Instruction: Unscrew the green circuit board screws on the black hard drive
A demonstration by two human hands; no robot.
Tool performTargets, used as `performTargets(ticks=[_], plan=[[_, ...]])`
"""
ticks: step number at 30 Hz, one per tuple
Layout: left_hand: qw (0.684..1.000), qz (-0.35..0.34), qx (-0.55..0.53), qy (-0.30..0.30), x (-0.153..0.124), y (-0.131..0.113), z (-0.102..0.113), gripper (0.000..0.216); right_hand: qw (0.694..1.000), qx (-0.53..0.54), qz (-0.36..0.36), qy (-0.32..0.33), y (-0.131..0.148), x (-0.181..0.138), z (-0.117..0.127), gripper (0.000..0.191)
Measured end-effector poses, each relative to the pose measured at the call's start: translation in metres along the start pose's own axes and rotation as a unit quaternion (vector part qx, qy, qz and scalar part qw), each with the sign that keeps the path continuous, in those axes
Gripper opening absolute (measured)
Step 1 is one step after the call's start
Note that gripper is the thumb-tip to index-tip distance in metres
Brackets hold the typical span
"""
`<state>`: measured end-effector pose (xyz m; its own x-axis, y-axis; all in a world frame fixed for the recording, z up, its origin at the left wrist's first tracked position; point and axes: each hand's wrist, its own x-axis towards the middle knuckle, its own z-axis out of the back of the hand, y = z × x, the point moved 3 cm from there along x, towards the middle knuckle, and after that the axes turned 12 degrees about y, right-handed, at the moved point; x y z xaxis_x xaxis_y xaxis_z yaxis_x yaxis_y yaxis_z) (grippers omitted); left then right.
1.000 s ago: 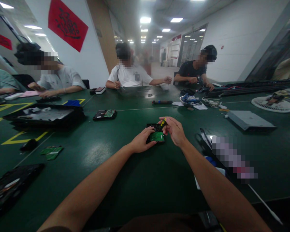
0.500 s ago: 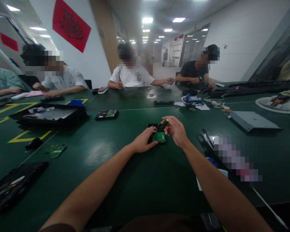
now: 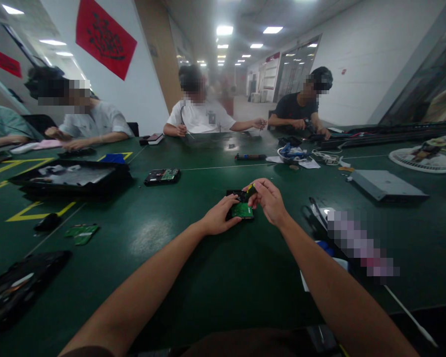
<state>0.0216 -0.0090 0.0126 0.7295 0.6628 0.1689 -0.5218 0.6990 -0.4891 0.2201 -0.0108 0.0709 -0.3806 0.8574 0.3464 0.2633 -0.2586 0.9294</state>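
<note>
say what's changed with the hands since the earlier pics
The right hand has shifted its fingers slightly, and the tool shows its yellow marks differently. Nothing visibly picked up or let go. The left hand stays on the device.

A dark green table, marked with yellow tape, carries a small black device topped by a green circuit board. Left of the device and farther off lies another black-and-green unit. Well to the device's left rest a broad black tray, a loose green board and a large black casing. Beyond the device lies a dark cylindrical object; right of it, a flat grey box and, farther right, a round white grille.
</note>
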Motion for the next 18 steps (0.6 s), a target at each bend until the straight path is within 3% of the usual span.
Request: performTargets(ticks=[8,18], plan=[[1.000,-0.005,0.010,0.004,-0.0002,-0.0009,0.0004,0.065,0.999,-0.052,-0.003,-0.010,-0.0001,-0.0009,0.0023,0.030],[1.000,-0.005,0.012,0.000,0.0010,0.0000,-0.0015,0.068,1.000,0.025,0.010,0.004,-0.0022,0.0017,0.0032,0.031]])
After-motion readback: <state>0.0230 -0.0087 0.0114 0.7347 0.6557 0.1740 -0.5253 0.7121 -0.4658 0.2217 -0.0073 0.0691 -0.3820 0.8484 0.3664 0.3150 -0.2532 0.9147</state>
